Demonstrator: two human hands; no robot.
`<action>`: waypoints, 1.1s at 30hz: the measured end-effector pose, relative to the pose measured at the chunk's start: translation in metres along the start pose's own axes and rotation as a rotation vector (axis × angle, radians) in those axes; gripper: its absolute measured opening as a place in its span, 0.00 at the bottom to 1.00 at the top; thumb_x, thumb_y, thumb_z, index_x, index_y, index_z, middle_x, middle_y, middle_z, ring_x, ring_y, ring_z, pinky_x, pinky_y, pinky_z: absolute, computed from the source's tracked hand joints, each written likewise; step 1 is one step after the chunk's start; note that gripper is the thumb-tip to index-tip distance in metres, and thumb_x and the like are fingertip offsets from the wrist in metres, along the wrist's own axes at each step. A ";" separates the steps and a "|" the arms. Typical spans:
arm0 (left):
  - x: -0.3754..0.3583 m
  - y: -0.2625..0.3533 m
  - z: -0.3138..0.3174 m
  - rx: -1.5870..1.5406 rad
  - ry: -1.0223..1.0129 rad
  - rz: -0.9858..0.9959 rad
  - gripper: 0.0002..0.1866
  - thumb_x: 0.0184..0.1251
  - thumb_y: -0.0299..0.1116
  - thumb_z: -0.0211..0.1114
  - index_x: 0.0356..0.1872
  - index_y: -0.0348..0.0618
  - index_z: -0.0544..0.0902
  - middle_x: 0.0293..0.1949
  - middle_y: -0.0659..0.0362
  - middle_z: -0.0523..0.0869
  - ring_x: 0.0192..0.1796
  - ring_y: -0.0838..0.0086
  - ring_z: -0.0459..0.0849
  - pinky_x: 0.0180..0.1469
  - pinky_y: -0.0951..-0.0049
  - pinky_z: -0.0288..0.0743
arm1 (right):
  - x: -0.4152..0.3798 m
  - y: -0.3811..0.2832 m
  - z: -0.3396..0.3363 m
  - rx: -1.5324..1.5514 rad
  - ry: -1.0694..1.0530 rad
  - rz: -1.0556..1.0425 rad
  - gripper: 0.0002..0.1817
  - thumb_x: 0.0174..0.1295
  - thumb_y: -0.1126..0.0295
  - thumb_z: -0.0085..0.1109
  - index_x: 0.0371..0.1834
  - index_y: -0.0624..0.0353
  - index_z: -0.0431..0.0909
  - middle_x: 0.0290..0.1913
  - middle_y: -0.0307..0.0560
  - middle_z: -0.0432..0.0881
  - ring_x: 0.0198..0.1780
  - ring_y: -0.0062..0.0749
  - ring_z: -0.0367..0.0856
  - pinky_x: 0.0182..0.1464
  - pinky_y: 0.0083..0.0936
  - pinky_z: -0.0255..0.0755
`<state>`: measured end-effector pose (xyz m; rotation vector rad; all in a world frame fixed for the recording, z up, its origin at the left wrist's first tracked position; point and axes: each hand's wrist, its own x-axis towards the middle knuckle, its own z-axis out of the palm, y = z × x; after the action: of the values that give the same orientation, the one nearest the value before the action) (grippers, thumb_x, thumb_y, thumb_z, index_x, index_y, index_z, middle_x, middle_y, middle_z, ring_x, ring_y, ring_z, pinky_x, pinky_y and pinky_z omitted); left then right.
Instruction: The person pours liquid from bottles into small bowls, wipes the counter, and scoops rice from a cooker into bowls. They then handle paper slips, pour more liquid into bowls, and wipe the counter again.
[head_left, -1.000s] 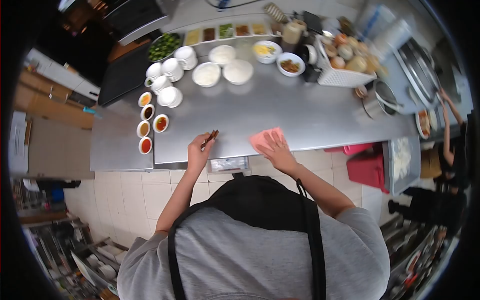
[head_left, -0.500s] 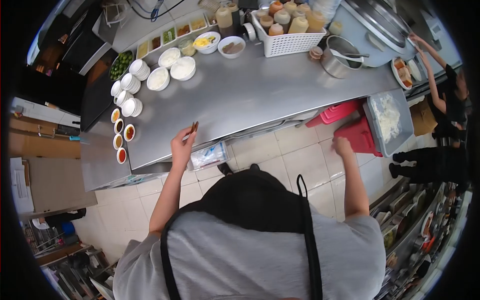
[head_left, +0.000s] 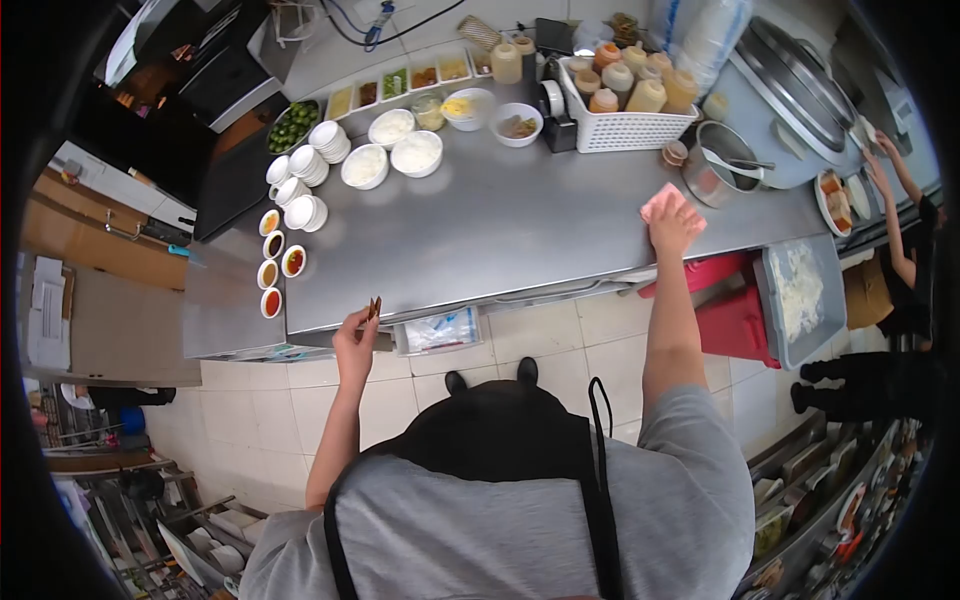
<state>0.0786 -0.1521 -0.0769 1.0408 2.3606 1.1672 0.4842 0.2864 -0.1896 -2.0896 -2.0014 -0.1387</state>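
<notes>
My left hand (head_left: 354, 338) is near the front edge of the steel counter (head_left: 480, 230), pinching a small brown item (head_left: 374, 308) that I cannot identify. Over at the counter's right part, my right hand (head_left: 678, 228) lies on a pink cloth (head_left: 660, 200), its fingers pressed over it against the surface. A metal pot (head_left: 712, 182) with utensils in it stands just beyond the cloth. Bowls of rice (head_left: 416, 152) are at the back left. Small sauce cups (head_left: 293, 261) and stacks of white cups (head_left: 305, 213) line the left side.
A white basket of bottles (head_left: 630, 133) stands at the back beside the pot. Grey tub (head_left: 795, 300) and red bin (head_left: 735, 325) are below the counter's right edge. Another person's arms (head_left: 893, 205) reach in at the far right, near a plate of food (head_left: 833, 203).
My right hand has moved from beside the red bin up onto the counter, where the pink cloth now shows under it. My left hand still holds the brown item. The whole view has shifted.
</notes>
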 end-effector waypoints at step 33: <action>-0.014 -0.145 -0.176 -0.139 0.182 -0.197 0.10 0.61 0.28 0.61 0.41 0.32 0.81 0.30 0.60 0.82 0.28 0.82 0.75 0.33 0.81 0.70 | -0.162 -0.353 -0.016 -0.171 0.469 -0.212 0.21 0.62 0.54 0.47 0.51 0.58 0.70 0.50 0.47 0.72 0.54 0.32 0.68 0.52 0.33 0.63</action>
<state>-0.0769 -0.3189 -0.0814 0.6653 2.4099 1.3773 0.1263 0.1361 -0.1737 -1.7157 -1.9541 -0.7842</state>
